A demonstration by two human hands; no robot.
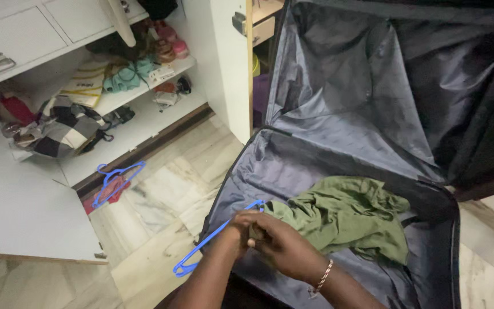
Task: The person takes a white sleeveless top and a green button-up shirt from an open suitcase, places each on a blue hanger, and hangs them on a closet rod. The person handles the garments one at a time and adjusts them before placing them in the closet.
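Green cloth fills the middle of what we see: a crumpled olive garment (pixel 344 214) lies in the lower half of an open dark suitcase (pixel 293 166), spread from the centre of that half toward its right wall. Our hands meet at the garment's left edge, just inside the suitcase's near rim. Our left hand (pixel 238 232) has its fingers curled closed over the upper end of a blue plastic hanger (pixel 212 240), and that end sits right against the cloth. The hanger slants down and to the left, its hook hanging out past the rim above the floor. Our right hand (pixel 281 243) rests just beside the left, touching it, with its fingers bent narrow around a fold of the green cloth; a thin bracelet (pixel 322 278) circles that wrist. The suitcase lid (pixel 373 74) stands raised behind, lined in grey fabric. To the left, an open white cupboard (pixel 18 194) shows shelves holding bags and small items, and a second blue hanger (pixel 115 180) lies on the marble floor (pixel 167 212) in front of it, well apart from our hands.
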